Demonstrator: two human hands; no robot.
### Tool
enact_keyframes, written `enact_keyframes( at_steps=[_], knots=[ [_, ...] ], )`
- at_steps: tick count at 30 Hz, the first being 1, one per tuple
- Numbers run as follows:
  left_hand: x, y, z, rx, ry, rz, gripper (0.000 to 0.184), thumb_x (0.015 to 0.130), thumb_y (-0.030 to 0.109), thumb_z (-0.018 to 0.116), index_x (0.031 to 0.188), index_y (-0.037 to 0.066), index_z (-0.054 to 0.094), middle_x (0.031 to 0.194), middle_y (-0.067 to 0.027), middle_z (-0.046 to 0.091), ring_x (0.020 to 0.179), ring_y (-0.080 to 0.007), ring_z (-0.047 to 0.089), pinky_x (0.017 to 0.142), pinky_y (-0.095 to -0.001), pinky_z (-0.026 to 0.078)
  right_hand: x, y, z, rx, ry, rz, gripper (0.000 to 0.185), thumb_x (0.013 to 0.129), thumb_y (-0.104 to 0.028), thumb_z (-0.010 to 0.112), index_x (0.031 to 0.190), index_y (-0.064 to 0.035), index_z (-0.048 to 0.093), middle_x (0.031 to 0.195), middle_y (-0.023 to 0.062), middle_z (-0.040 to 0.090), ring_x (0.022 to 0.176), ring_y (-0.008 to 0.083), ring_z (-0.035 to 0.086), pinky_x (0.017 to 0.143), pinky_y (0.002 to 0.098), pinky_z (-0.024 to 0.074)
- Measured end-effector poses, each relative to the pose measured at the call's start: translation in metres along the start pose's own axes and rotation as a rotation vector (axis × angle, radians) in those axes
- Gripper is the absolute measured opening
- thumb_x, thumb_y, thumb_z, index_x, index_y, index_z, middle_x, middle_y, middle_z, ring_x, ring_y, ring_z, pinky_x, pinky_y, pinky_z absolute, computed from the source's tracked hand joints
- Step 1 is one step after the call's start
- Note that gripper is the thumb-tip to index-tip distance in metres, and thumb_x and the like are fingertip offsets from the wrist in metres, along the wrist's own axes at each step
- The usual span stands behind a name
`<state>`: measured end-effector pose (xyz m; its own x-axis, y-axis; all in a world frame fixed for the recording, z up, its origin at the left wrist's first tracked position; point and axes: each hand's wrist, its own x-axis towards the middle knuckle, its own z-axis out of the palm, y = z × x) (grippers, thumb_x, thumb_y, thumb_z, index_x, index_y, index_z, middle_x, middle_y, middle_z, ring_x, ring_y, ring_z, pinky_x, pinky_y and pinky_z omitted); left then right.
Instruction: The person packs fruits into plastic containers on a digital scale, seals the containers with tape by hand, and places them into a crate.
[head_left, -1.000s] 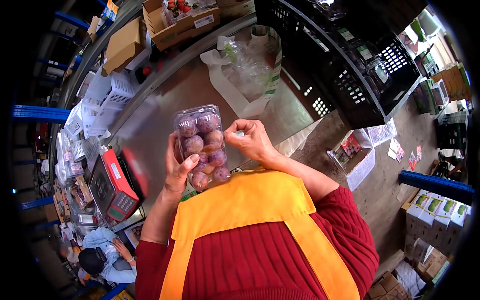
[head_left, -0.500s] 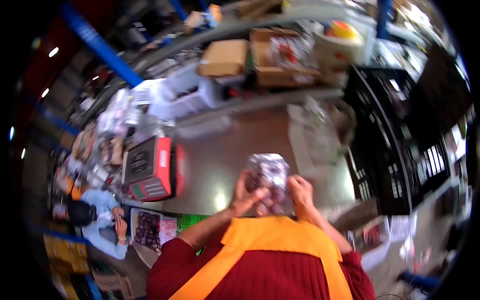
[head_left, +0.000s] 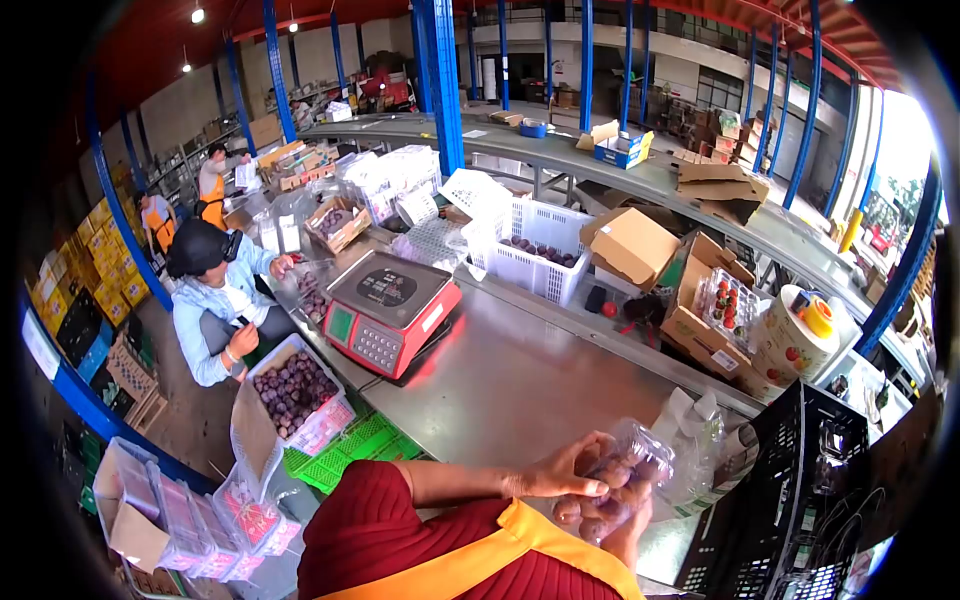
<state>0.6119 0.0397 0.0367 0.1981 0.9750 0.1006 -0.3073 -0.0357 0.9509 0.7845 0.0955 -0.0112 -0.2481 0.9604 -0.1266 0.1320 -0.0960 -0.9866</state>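
A transparent plastic clamshell box of plums (head_left: 612, 492) is held tilted over the front part of the metal table, at the lower right. My left hand (head_left: 568, 470) is closed around its near left side, thumb lying across the plums. My right hand (head_left: 630, 535) grips the box from the right and below; most of its fingers are hidden behind the box. Just right of the box, loose transparent plastic packaging (head_left: 690, 440) lies on the table (head_left: 520, 370). Left of my hands stands a red weighing scale (head_left: 390, 310), its dark plate bare.
A crate of plums (head_left: 292, 392) stands left beside a green crate (head_left: 350, 450). A white basket (head_left: 535, 240) with plums and an open carton (head_left: 705, 310) line the far edge. Black crates (head_left: 790, 490) stand right. A seated co-worker (head_left: 215, 310) works at the left.
My view has swung up and left, bringing the scale and the co-worker further into view. Both hands still hold the box, which now appears lower right and more tilted.
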Motion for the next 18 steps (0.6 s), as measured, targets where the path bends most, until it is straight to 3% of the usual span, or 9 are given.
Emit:
enact_keyframes(
  at_steps=[2,8,9,11,12,13,14,17,18],
  knots=[
    [0.0,-0.005,-0.004,0.002,0.073,-0.011,0.073,0.083,0.018,0.075,0.139,0.001,0.031,0.128,-0.0117,0.051,0.123,-0.0214,0.048,0.107,-0.0395,0.037,0.005,0.01,-0.012,0.923,-0.008,0.08,0.037,0.099,-0.039,0.054,0.112,-0.0051,0.059,0.103,0.0073,0.063,0.091,0.0192,0.061,0.078,0.0329,0.0512],
    [0.002,-0.005,-0.007,0.068,0.285,-0.036,0.073,0.078,0.026,0.08,0.131,0.0,0.038,0.118,-0.0111,0.055,0.114,-0.0207,0.053,0.102,-0.038,0.042,0.02,0.058,-0.015,0.351,0.216,-0.124,0.04,0.09,-0.018,0.071,0.122,-0.0051,0.051,0.118,0.0057,0.053,0.1,0.0165,0.055,0.081,0.0311,0.05],
    [0.003,-0.008,-0.011,0.09,0.319,-0.023,0.073,0.076,0.026,0.082,0.129,0.0,0.04,0.115,-0.0103,0.057,0.111,-0.0201,0.055,0.1,-0.0376,0.044,0.015,0.032,-0.011,0.487,0.368,-0.017,0.044,0.09,-0.025,0.069,0.126,-0.0098,0.049,0.118,0.005,0.052,0.101,0.019,0.057,0.081,0.0339,0.0513],
    [0.01,-0.01,-0.018,0.338,0.348,-0.053,0.081,0.079,0.03,0.082,0.136,-0.002,0.034,0.123,-0.0125,0.053,0.11,-0.0195,0.057,0.094,-0.0333,0.049,0.015,0.0,-0.021,0.738,0.254,0.184,0.044,0.093,-0.034,0.063,0.128,-0.0125,0.048,0.123,0.0061,0.052,0.101,0.0221,0.06,0.076,0.0371,0.0539],
    [0.022,-0.011,-0.015,0.342,0.339,0.176,0.08,0.081,0.028,0.08,0.138,-0.001,0.031,0.118,-0.0098,0.056,0.109,-0.0191,0.057,0.094,-0.0332,0.048,0.025,-0.006,-0.014,0.762,0.267,0.225,0.044,0.094,-0.038,0.059,0.128,-0.0126,0.047,0.122,0.0068,0.053,0.1,0.023,0.061,0.074,0.0376,0.0548],
    [0.025,-0.018,-0.008,0.096,0.269,0.12,0.077,0.084,0.025,0.078,0.14,0.002,0.029,0.119,-0.0089,0.055,0.109,-0.0171,0.056,0.094,-0.0327,0.048,0.038,-0.002,-0.004,0.789,0.316,0.27,0.045,0.095,-0.042,0.056,0.128,-0.0127,0.047,0.121,0.0074,0.055,0.099,0.024,0.062,0.072,0.0382,0.0557],
    [0.03,-0.023,-0.008,0.318,0.279,0.113,0.071,0.088,0.026,0.074,0.139,0.003,0.032,0.121,-0.0088,0.052,0.108,-0.0159,0.054,0.092,-0.0319,0.049,0.056,0.007,0.002,0.781,0.096,0.147,0.045,0.096,-0.045,0.053,0.126,-0.0122,0.05,0.114,0.0077,0.059,0.096,0.023,0.063,0.073,0.0385,0.056],
    [0.043,0.012,-0.005,0.505,0.122,-0.228,0.062,0.097,0.028,0.063,0.145,0.002,0.034,0.111,-0.0067,0.062,0.1,-0.0127,0.059,0.085,-0.0291,0.052,0.066,0.007,0.009,1.028,0.05,0.286,0.054,0.096,-0.057,0.047,0.121,-0.0109,0.055,0.108,0.0105,0.064,0.09,0.0251,0.065,0.08,0.0421,0.0566],
    [0.044,-0.014,-0.022,0.401,0.129,0.061,0.045,0.098,0.026,0.058,0.136,0.003,0.05,0.109,-0.0048,0.067,0.091,-0.0084,0.058,0.084,-0.0264,0.049,0.065,0.003,0.007,1.123,0.021,0.321,0.058,0.096,-0.061,0.045,0.12,-0.0104,0.056,0.106,0.0114,0.066,0.088,0.0258,0.066,0.082,0.0433,0.0568]
  ],
)
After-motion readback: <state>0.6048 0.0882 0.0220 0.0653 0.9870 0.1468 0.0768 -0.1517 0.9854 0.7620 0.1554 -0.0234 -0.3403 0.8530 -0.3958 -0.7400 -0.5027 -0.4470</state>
